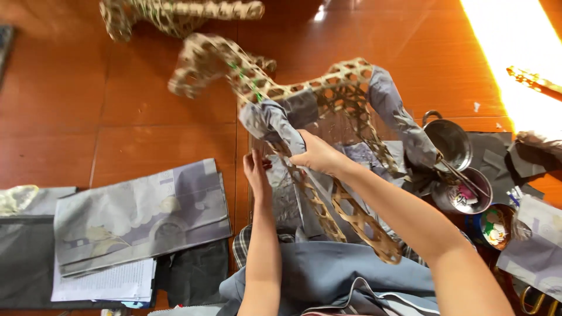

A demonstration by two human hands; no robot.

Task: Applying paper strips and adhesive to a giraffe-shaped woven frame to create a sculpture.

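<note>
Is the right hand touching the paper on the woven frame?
Touching: the head view shows the right hand pressed onto the grey paper wrapped over the woven frame.

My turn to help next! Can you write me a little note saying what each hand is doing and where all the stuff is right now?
Left hand: open, palm pressing grey newspaper strips against the front leg of the woven bamboo-lattice animal frame.
Right hand: smoothing a grey paper strip wrapped over the frame's chest.
Done: chest, part of the back and one rear leg are paper-covered.
Left: head, neck and lower legs are bare lattice.
Nearby: stack of newspaper sheets on the floor at left; round metal bowls at right; a second bare woven frame beyond.
</note>
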